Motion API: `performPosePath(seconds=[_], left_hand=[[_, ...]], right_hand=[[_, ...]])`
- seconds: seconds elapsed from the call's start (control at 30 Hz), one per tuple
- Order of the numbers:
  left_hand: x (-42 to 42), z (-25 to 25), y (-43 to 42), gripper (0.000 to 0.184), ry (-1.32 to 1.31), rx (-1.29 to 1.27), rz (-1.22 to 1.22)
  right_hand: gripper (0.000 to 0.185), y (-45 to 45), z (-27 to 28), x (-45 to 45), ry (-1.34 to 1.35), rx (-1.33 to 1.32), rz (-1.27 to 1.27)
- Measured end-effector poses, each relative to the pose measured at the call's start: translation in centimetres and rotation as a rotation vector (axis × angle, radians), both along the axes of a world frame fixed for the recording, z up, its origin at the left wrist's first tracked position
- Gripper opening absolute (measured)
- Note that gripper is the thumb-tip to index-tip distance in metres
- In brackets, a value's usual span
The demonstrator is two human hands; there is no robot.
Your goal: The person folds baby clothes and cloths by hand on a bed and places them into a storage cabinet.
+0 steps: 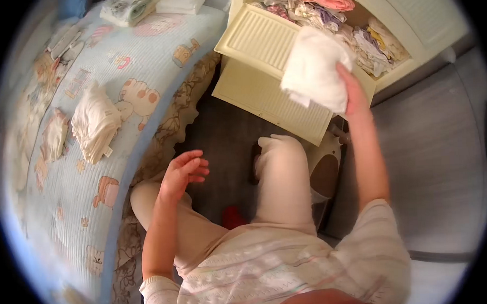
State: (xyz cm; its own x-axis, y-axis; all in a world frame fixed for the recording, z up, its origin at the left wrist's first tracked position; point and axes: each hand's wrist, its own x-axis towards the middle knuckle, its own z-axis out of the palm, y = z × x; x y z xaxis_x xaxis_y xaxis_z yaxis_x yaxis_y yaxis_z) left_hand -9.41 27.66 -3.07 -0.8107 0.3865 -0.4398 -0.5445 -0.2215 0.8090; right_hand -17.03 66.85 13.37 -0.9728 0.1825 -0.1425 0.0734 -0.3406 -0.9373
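Observation:
My right hand [354, 92] grips a folded white cloth [318, 69] by its right edge, thumb on top. The cloth looks soft and thick, with a small tag at its lower edge; its exact kind cannot be made out. It is held over the open front of a cream cabinet [261, 39], where folded and loose clothes [324, 10] fill the space behind. My left hand [185, 173] hovers above my thigh beside the bed, fingers apart and slightly curled, holding nothing.
To the left, a bed with a light blue patterned cover [90, 205] bears a stack of pale folded clothes [95, 125] and a smaller garment [55, 134]. Packaged items [128, 8] lie at its far end. A grey panel [431, 145] stands on the right.

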Motion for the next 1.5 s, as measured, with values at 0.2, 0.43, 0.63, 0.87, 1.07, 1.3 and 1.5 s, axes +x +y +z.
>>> performPosePath(seconds=[0.2,0.43,0.63,0.87,1.07,1.3,1.5], left_hand=[[-4.7,6.7,8.5,0.045,0.296,0.007,-0.007],[-5.2,6.4,15.7,0.049,-0.125,0.5,0.202],[-4.6,6.5,16.9,0.048,-0.201,0.606,0.292],[-4.9,6.5,17.3,0.047,-0.124,0.606,0.229],[-4.4,5.4,16.9,0.045,-0.099,0.575,0.226],[-1.8,5.1,19.1,0.05,0.33,0.194,0.198],[0.2,5.4,20.6,0.068,0.433,-0.003,-0.036]], right_hand=[[0.042,-1.8,-1.5,1.9,-0.009,0.239,-0.032],[0.042,-8.1,-7.5,5.2,-0.145,-0.051,0.198],[0.049,-8.7,-10.2,5.2,-0.13,-0.282,0.293],[0.048,-7.0,-9.6,5.4,-0.136,-0.173,0.217],[0.052,-5.6,-10.4,5.7,-0.051,0.337,-0.022],[0.055,-8.6,-9.4,10.3,0.265,0.802,0.066],[0.043,-7.1,-10.0,12.6,-0.015,0.106,0.015]])
